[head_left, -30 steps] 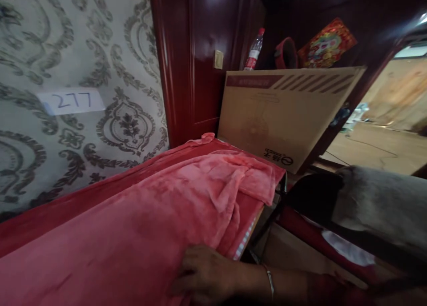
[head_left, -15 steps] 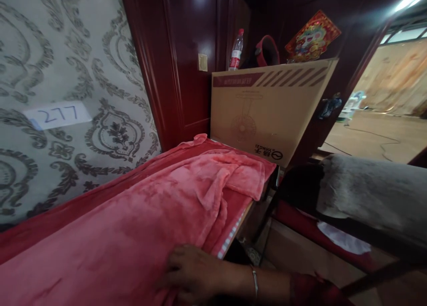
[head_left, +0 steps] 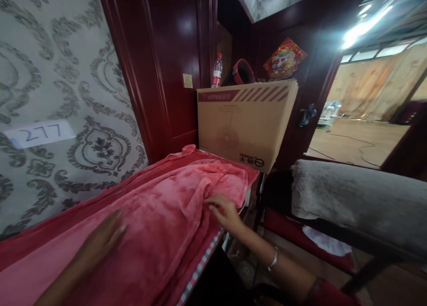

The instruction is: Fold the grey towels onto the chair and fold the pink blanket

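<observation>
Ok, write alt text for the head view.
Two bare hands, left hand and right hand, lie flat on a pink blanket spread beside a patterned wall. A cardboard box stands beyond it.

right hand (head_left: pixel 227 210) moved up blanket (head_left: pixel 160 217) | left hand (head_left: pixel 103 239) entered

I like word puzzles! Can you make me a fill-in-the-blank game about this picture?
1. Both hands rest on a blanket coloured ____.
2. The paper on the wall shows the number ____.
3. The water bottle stands on top of a cardboard ____.
4. The right hand has a ____ around its wrist.

Missing words: pink; 277; box; bracelet
</observation>
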The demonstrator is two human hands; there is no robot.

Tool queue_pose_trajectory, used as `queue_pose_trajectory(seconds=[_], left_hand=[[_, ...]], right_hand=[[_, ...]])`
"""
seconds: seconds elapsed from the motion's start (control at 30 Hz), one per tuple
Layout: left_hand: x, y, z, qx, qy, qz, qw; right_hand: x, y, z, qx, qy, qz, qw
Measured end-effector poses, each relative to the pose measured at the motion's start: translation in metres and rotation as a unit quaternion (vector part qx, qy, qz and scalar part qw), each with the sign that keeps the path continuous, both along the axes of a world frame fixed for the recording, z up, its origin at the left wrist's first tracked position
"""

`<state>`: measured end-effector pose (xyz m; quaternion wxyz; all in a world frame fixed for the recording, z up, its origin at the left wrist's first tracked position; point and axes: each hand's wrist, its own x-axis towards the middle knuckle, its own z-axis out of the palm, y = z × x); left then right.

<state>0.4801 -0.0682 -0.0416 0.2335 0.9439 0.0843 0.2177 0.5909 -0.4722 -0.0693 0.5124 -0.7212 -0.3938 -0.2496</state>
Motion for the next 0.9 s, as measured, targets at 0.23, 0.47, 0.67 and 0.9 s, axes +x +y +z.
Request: queue_pose_trajectory(seconds=[0.23,0.47,0.67,0.9], left_hand=[[0.028,-0.025,-0.055,0.219,0.103,-0.010,0.970],[0.025,-0.016,-0.057,0.239,0.124,0.000,0.963],[0.025,-0.009,-0.066,0.214,0.109,-0.011,0.971],[0.021,-0.010,-0.058,0.079,0.015,-0.032,0.996]], right_hand=[[0.132,-0.108,-0.003,-0.018,0.136,-0.343,0.929],[0.178,-0.115,-0.016,-0.086,0.281,-0.412,0.863],[0.178,-0.106,-0.006,-0.081,0.260,-0.379,0.884],[0.138,-0.013,0.096,-0.016,0.093,-0.236,0.967]])
